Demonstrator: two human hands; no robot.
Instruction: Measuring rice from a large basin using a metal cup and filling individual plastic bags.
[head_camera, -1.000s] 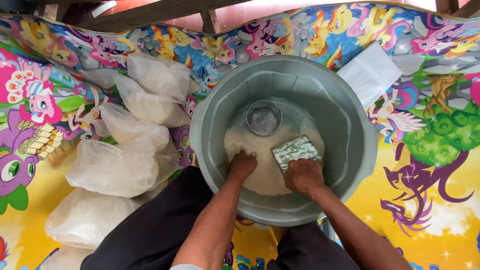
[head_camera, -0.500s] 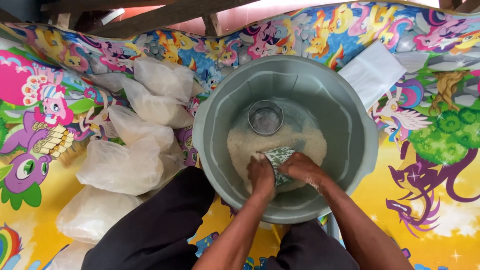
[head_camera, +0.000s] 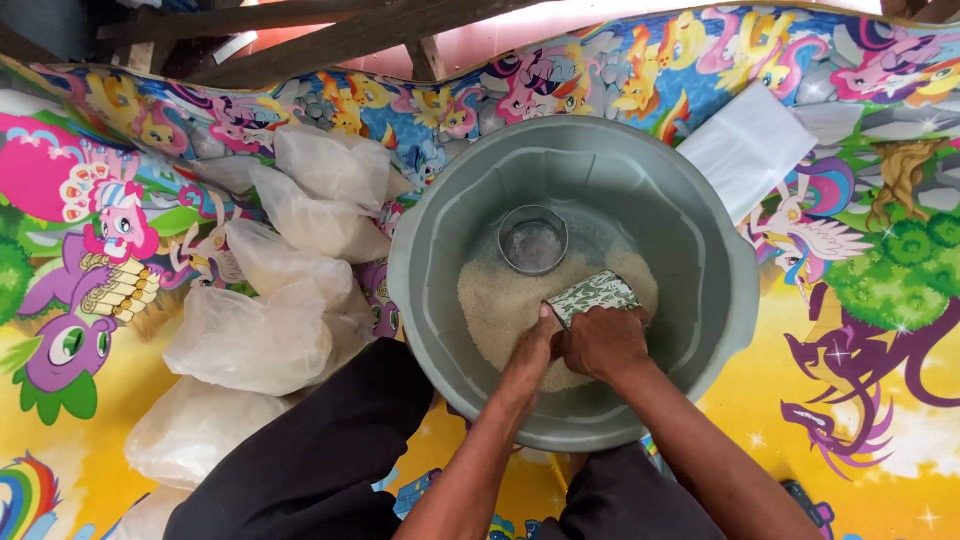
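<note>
Legs: dark trousers (head_camera: 310, 450) at the bottom edge, one knee on each side of the tub.
Right hand (head_camera: 604, 340): fingers closed around a green patterned can (head_camera: 592, 294), tilted, mouth down toward the rice.
Left hand (head_camera: 536, 345): beside the right hand, fingertips touching the can's near edge; cannot tell whether the fingers are curled or flat.
Rice (head_camera: 500, 305): white heap on the tub floor, under both hands.
Tub (head_camera: 440, 240): grey, round, plastic, standing on the mat.
Metal cup (head_camera: 533, 240): upright in the tub, at the far edge of the rice.
Bags (head_camera: 255, 335): clear, filled, stacked left of the tub.
Mat (head_camera: 900, 420): bright cartoon print, covering the floor.
Flat white packet (head_camera: 748, 148): on the mat, beyond the tub's right rim.
</note>
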